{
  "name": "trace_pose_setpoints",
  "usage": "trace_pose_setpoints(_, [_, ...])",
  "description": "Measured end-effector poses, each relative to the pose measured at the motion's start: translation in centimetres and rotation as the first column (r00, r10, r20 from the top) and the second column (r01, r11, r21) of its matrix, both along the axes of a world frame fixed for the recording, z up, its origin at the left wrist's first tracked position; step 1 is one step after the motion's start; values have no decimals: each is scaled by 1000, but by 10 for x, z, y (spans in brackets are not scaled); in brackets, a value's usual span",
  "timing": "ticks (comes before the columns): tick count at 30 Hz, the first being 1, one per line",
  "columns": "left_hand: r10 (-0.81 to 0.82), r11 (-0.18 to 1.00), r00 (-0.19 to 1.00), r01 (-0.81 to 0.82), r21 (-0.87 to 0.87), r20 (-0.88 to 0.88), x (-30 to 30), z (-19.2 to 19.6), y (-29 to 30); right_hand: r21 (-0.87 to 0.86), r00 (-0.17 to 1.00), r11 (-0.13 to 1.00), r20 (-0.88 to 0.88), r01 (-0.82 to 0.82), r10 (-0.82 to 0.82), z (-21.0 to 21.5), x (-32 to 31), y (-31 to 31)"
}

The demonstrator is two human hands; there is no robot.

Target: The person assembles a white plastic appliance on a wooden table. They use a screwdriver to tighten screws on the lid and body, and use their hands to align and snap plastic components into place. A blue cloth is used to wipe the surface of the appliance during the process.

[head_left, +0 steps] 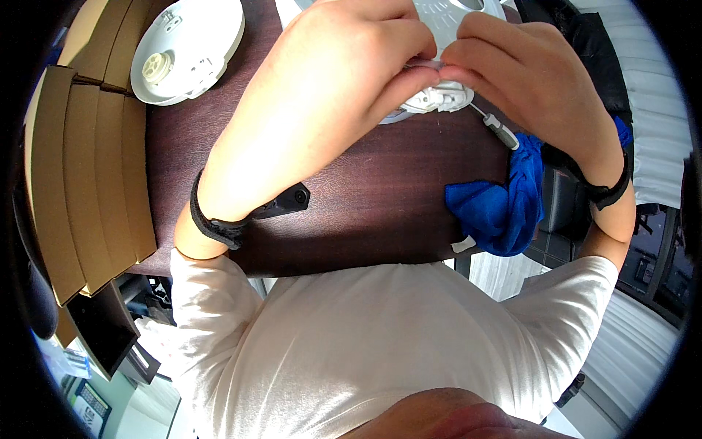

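Observation:
Both my hands are raised close to the camera above a dark wooden table [380, 197]. My left hand [344, 73] and my right hand [512, 66] pinch the same small pale flat piece [428, 64] between thumbs and fingertips. Just beneath them lies a white plastic device [439, 99], mostly hidden by my fingers. A light grey perforated panel [446, 18] shows behind the fingertips. A thin screwdriver with a grey handle [501, 130] lies on the table under my right hand. Black straps circle both wrists.
A round white plastic housing [186, 47] sits at the table's far left. Several flat cardboard boxes [80, 168] are stacked along the left edge. A crumpled blue cloth [504, 201] lies at the near right edge. A small black object [289, 201] rests by my left wrist.

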State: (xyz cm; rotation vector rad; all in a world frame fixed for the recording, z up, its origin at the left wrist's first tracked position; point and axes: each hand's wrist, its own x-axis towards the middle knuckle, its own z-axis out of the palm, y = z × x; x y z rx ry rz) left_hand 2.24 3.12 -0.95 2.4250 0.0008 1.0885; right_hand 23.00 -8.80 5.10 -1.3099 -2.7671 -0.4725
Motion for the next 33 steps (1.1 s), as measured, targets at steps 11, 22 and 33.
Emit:
trace_pose_setpoints(11, [-12, 1000, 1000, 11, -28, -7, -4, -2, -2, -35, 979, 999, -203, -7, 0, -13, 5, 1])
trace_pose_setpoints(22, [-19, 999, 1000, 18, -30, -19, -5, 0, -4, 48, 981, 999, -194, 2, 8, -10, -3, -1])
trace_pose_setpoints(33, [-34, 999, 999, 33, -31, -26, -5, 2, -3, -11, 999, 1000, -49, 0, -1, -6, 3, 3])
